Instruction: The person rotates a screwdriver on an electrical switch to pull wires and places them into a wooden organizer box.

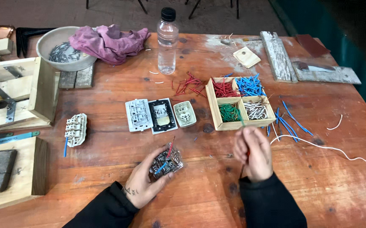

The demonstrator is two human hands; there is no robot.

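The left hand (142, 181) cups a small grey switch module with red and blue wires (166, 161) at the near centre, its red wire pointing far-right, while the right hand (254, 153), just right of it, pinches a thin red-handled tool (245, 160) upright.

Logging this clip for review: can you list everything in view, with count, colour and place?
switch module: 1, grey with red and blue wires, in left hand
wooden box: 1, four compartments of red, blue, green, white wires, table centre-right
switch parts: 3, white and black, table centre
terminal block: 1, white, left
bottle: 1, clear, black cap, table back
bowl: 1, white, back left, pink cloth on its rim
loose wires: several, blue, right of box
left hand: holds module
right hand: holds a thin tool
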